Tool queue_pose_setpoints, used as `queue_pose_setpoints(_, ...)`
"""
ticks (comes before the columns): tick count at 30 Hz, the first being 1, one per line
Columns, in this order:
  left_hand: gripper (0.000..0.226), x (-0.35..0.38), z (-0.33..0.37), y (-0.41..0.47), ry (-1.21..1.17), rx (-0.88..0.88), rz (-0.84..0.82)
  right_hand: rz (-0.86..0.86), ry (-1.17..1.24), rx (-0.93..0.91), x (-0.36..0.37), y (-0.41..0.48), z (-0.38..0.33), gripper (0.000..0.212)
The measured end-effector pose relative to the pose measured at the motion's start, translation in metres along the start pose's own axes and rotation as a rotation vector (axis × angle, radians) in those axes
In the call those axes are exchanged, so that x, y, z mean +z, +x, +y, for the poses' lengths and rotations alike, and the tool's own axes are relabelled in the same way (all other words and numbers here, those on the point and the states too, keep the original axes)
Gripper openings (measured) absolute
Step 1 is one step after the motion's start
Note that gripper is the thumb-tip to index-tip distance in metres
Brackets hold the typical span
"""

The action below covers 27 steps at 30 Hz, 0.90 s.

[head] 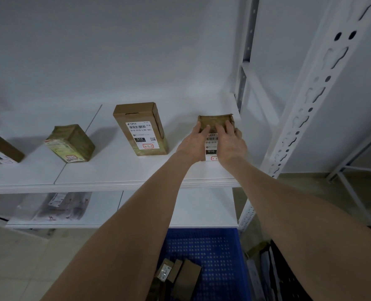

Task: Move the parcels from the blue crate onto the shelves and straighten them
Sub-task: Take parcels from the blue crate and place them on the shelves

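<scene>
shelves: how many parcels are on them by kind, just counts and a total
cardboard, top shelf: 4 (edge box, taped box, tall box, held box)
plastic bag, lower shelf: 1
total: 5

white wall [115, 51] — behind | tiled floor [17, 268] | dark bin [293, 283] — lower right

tall parcel [141, 129] label: 010-010-l30-551, 010, 3-3-7.
</scene>
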<state>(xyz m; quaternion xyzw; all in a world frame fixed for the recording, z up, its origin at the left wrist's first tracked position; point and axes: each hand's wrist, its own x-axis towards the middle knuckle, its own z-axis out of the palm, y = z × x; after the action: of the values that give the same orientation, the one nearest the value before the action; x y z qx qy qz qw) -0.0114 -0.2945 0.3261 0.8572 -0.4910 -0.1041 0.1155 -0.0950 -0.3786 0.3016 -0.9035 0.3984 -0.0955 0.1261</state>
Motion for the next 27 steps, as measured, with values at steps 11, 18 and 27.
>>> queue_pose_setpoints(11,0.067,-0.01,-0.034,-0.075,0.058,-0.202,0.039,0.073,-0.096,-0.019,-0.01,-0.048,-0.035,0.077)
queue_pose_setpoints(18,0.06,-0.004,-0.076,-0.139,0.111,-0.234,0.065,0.101,0.006,-0.175,0.019,-0.104,-0.073,0.062)
queue_pose_setpoints(27,0.063,0.078,-0.141,-0.208,0.128,-0.309,-0.148,-0.14,-0.011,-0.217,0.116,-0.183,-0.088,0.057)
